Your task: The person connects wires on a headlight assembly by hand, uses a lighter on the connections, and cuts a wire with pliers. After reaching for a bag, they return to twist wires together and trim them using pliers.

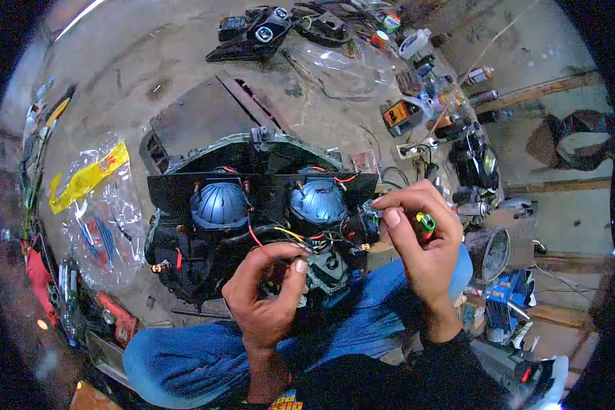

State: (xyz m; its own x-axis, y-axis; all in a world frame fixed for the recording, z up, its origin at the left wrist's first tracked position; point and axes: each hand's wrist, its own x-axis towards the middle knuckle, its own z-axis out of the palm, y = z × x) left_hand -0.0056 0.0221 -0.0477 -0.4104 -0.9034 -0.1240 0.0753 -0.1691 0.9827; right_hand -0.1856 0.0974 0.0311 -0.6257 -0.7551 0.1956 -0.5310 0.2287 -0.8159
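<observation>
A black headlight assembly [184,253] lies across my lap, with two round blue-silver projector housings [220,205] set side by side in it. Red, yellow and black wires [290,234] run between and below them. My left hand [263,294] pinches thin wire ends at the assembly's lower middle, thumb against forefinger. At the right end, my right hand [424,236] is closed, with thumb and forefinger near each other by a small part too small to name. A green-and-yellow tool handle [426,222] shows in its curled fingers.
A plastic bag with a yellow strip [92,178] lies left. Another black lamp [260,34] sits at the back. Bottles, a black-and-orange box [402,116] and cables stand right. A red tool [116,318] lies lower left, a blue box [509,297] lower right.
</observation>
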